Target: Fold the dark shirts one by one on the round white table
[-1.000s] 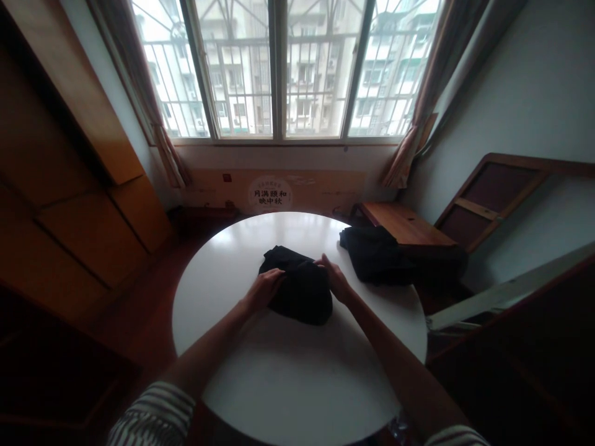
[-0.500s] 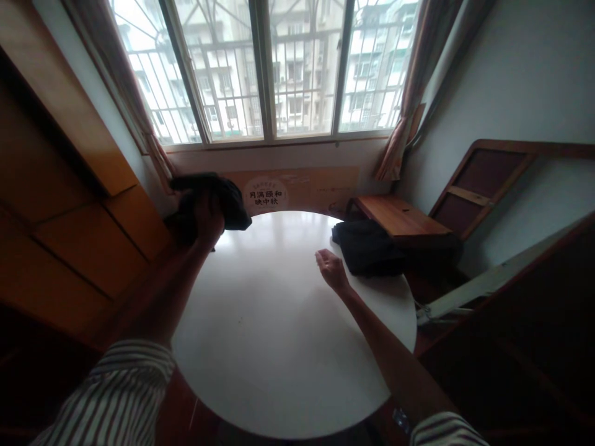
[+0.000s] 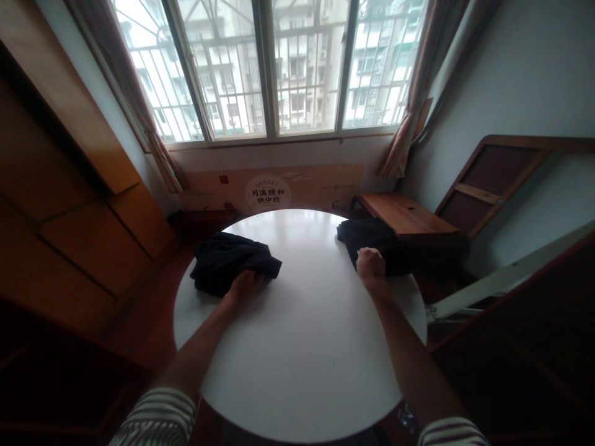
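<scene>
On the left of the white round table [image 3: 297, 347] lies a bunched black garment [image 3: 227, 257], its kind not clear. My left hand [image 3: 246, 288] is closed on the near right edge of it, fingers partly hidden in the dark fabric. Farther right, a second black garment [image 3: 372, 232] rests folded at the table's edge. My right hand [image 3: 370, 265] is curled closed at the near side of this folded garment, overlapping it in view. Whether fabric is inside those fingers is hidden.
A low wooden table [image 3: 409, 214] stands beyond the round one at right. Wooden cabinets [image 3: 97, 248] line the left side. A printed box or panel [image 3: 209, 186] sits under the barred window [image 3: 297, 74], with curtains at both sides.
My left hand has brought its black garment from beyond the table's far left edge down onto the tabletop. My right hand has moved right, to the folded garment.
</scene>
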Action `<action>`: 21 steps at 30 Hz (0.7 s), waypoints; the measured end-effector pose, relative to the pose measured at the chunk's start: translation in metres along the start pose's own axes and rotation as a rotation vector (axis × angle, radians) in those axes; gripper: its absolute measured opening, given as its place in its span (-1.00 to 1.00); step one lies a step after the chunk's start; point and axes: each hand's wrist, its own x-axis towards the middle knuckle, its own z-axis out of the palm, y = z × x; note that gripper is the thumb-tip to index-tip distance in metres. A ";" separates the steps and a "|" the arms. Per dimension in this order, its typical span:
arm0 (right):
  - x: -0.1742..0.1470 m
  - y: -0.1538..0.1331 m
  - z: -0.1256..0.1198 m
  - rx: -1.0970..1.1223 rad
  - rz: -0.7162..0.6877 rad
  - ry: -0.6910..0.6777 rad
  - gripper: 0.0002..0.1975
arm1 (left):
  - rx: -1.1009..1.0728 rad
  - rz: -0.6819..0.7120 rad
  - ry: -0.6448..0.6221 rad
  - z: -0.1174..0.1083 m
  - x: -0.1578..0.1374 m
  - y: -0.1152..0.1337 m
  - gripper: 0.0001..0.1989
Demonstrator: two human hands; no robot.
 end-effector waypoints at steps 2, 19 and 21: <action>0.002 -0.007 -0.005 0.059 -0.036 0.027 -0.56 | 0.037 -0.013 0.113 0.008 -0.004 -0.004 -0.64; -0.034 -0.057 0.018 0.831 -0.276 -0.691 -0.47 | 0.116 0.057 -0.122 -0.029 0.083 0.051 -0.58; -0.032 -0.052 0.024 0.738 -0.288 -0.630 -0.48 | 0.125 0.009 -0.380 -0.031 0.103 0.052 -0.35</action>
